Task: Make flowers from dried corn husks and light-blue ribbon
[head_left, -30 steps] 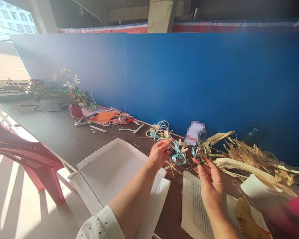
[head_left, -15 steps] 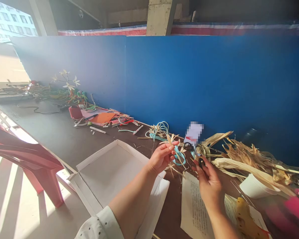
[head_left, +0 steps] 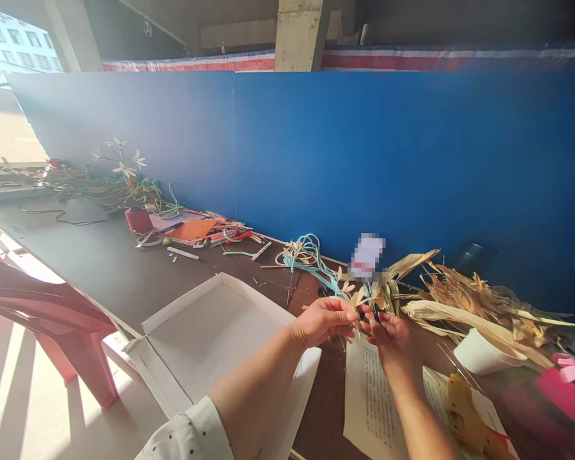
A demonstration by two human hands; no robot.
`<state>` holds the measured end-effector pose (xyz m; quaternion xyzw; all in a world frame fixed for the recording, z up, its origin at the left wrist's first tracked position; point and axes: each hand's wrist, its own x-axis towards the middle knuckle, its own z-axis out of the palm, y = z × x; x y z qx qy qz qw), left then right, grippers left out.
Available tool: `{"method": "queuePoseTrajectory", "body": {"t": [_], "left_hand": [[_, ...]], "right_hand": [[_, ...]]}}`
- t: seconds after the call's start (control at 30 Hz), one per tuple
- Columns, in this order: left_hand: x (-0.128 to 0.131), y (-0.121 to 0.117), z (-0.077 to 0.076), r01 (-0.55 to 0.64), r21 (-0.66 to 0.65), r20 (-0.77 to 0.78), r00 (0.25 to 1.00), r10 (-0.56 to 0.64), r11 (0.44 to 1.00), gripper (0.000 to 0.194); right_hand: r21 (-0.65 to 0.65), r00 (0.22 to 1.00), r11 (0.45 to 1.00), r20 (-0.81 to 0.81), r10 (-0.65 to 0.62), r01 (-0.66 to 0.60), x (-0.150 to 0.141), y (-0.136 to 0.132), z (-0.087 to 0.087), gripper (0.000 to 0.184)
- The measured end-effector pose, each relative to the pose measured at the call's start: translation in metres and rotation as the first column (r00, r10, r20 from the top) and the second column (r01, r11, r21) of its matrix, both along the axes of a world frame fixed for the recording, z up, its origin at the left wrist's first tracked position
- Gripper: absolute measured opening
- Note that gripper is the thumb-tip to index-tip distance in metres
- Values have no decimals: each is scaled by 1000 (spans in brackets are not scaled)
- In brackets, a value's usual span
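Note:
My left hand (head_left: 322,321) pinches a pale dried-husk flower (head_left: 358,298) by its thin stem, petals pointing up. Close against it, my right hand (head_left: 391,335) is closed around a small black object (head_left: 376,312), largely covered by the fingers, so its kind is unclear. The fingertips of both hands meet or nearly meet just below the petals. Directly under the right hand lies a printed sheet (head_left: 368,390). Light-blue ribbon (head_left: 323,276) trails on the table behind the left hand.
An open white cardboard tray (head_left: 211,332) lies left of my hands. Right are dried corn husks (head_left: 455,297), a white cup (head_left: 487,352) and a yellow glue gun (head_left: 462,402). A blue panel (head_left: 388,153) stands behind; a pink chair (head_left: 71,345) is left.
My hands have come together from being apart. The left hand has moved right and slightly down with the flower; the right hand has shifted slightly left. The view has shifted slightly.

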<state>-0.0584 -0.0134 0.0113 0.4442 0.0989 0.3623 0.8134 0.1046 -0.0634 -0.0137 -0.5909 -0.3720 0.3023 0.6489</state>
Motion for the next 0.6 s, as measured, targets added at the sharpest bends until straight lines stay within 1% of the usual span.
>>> {"method": "queuePoseTrajectory", "body": {"t": [0.07, 0.17, 0.27, 0.37, 0.43, 0.5, 0.57, 0.6], "left_hand": [[5, -1, -4, 49, 58, -72, 996, -45, 997, 36], [13, -3, -10, 106, 136, -170, 982, -83, 985, 39], [18, -5, -13, 139, 155, -222, 970, -103, 978, 39], [20, -7, -13, 141, 161, -235, 967, -100, 977, 40], [21, -6, -11, 74, 145, -224, 974, -40, 987, 40], [23, -1, -9, -45, 93, -188, 980, 62, 995, 39], [28, 9, -6, -176, 20, -134, 975, 177, 984, 37], [32, 16, -5, -241, -20, -110, 965, 237, 970, 36]], "right_hand": [[-10, 989, 999, -141, 43, -45, 2, 0, 2, 47], [54, 947, 989, -285, 144, -134, 4, -2, 1, 44], [130, 871, 963, -410, 270, -237, 5, -5, 0, 52], [169, 804, 945, -496, 326, -279, 7, -6, 3, 57], [197, 761, 948, -566, 317, -249, 10, -5, 7, 53], [211, 718, 959, -636, 282, -190, 15, -3, 10, 45], [212, 688, 966, -680, 255, -148, 21, -3, 12, 40], [211, 682, 966, -686, 254, -147, 23, -3, 12, 38]]}}
